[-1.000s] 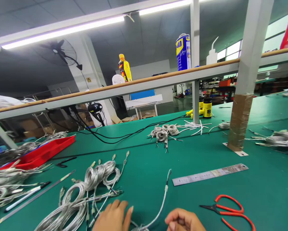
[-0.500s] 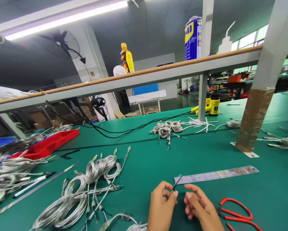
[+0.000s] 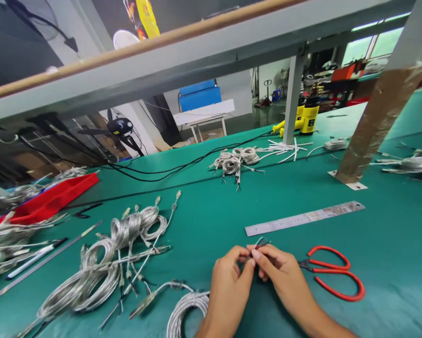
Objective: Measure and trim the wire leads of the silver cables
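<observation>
My left hand (image 3: pixel 232 277) pinches the end of a cable, and several thin coloured wires (image 3: pixel 260 243) stick out above the fingertips. Meeting it there, my right hand (image 3: pixel 279 272) is closed with thumb and fingers on the same wires. The exact grip point is hidden by the fingers. A silvery coiled cable (image 3: pixel 187 312) lies just left of my left wrist. Red-handled scissors (image 3: pixel 332 271) rest beside my right hand. Beyond both hands lies a steel ruler (image 3: pixel 304 219).
Clear cable coils (image 3: pixel 133 230) with USB plugs spread over the left of the green table (image 3: pixel 196 206). A red tray (image 3: pixel 49 202) stands behind them. Small cable bundles (image 3: pixel 237 159), a yellow tool (image 3: pixel 307 117) and a taped post (image 3: pixel 376 126) are farther back. A shelf beam (image 3: pixel 182 51) crosses above.
My right hand has moved left to meet the left hand and now closes on the wires. The view has tilted downward, so things sit higher in the picture.
</observation>
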Demonstrator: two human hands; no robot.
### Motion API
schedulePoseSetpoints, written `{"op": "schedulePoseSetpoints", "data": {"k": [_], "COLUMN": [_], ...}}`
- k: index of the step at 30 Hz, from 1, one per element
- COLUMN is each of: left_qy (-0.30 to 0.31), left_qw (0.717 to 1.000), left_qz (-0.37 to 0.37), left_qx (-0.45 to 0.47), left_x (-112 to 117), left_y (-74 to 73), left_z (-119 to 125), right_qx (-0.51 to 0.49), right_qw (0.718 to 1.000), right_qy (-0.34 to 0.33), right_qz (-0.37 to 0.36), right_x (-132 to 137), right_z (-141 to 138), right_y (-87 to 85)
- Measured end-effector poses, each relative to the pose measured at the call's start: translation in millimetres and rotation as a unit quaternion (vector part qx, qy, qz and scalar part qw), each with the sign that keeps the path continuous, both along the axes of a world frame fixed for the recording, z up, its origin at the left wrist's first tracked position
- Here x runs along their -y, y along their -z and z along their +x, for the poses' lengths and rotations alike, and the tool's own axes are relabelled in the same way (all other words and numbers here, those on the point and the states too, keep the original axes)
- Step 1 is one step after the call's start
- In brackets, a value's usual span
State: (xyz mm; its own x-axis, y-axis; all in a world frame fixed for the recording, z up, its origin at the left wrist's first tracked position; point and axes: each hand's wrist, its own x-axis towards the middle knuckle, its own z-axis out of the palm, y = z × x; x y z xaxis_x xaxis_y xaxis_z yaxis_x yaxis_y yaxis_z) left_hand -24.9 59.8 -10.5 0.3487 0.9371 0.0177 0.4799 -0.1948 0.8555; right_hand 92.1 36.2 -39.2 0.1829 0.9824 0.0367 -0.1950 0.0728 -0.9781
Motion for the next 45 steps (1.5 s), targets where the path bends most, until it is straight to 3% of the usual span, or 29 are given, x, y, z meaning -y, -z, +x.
{"op": "schedulePoseSetpoints", "data": {"k": [4, 8, 10, 12, 15, 18, 20, 23, 28, 34, 39, 45], "left_qy": [-0.022, -0.011, -0.011, -0.009, 0.006, 0.009, -0.001, -0.011, -0.008, -0.031, -0.025, -0.015], "left_qw": [0.991, 0.948, 0.923, 0.919, 0.960, 0.997, 0.997, 0.980, 0.970, 0.979, 0.974, 0.971], "left_qz": [0.080, 0.218, 0.286, 0.319, 0.252, 0.077, -0.030, -0.114, -0.149, -0.134, -0.151, -0.154], "left_qx": [-0.105, -0.231, -0.257, -0.233, -0.124, -0.001, 0.074, 0.161, 0.193, 0.148, 0.169, 0.185], "left_x": [12.8, 21.8, 24.1, 25.0, 23.4, 18.3, 14.3, 10.1, 9.7, 11.4, 7.8, 6.4], "left_y": [-6.3, -4.7, -0.9, 2.9, 5.0, 2.2, -0.7, -4.0, -3.5, -2.3, -1.9, 0.8], "left_z": [-0.1, 2.8, 4.1, 4.1, 1.1, -2.8, -4.3, -5.0, -4.8, -0.7, -4.2, -7.6], "right_qx": [0.010, 0.025, 0.040, 0.050, 0.047, 0.034, 0.021, -0.005, -0.004, 0.124, 0.096, 0.113], "right_qw": [1.000, 0.999, 0.999, 0.998, 0.998, 0.998, 0.998, 0.998, 0.997, 0.992, 0.994, 0.992], "right_qy": [-0.010, -0.016, -0.012, -0.006, -0.007, -0.018, -0.030, -0.055, -0.072, 0.009, -0.043, -0.030], "right_qz": [0.004, 0.014, 0.030, 0.044, 0.048, 0.043, 0.042, 0.043, 0.032, 0.025, 0.028, 0.049], "right_x": [2.0, 3.9, 4.3, 4.0, 2.9, 1.7, 1.1, 0.5, 3.0, 10.2, 8.5, 7.3], "right_z": [1.1, 2.6, 4.6, 7.1, 10.6, 12.6, 13.1, 13.4, 12.3, 8.1, 9.7, 11.4], "right_y": [-4.1, -5.2, -5.1, -4.6, -4.1, -4.7, -5.6, -7.0, -9.5, -13.9, -13.3, -11.5]}}
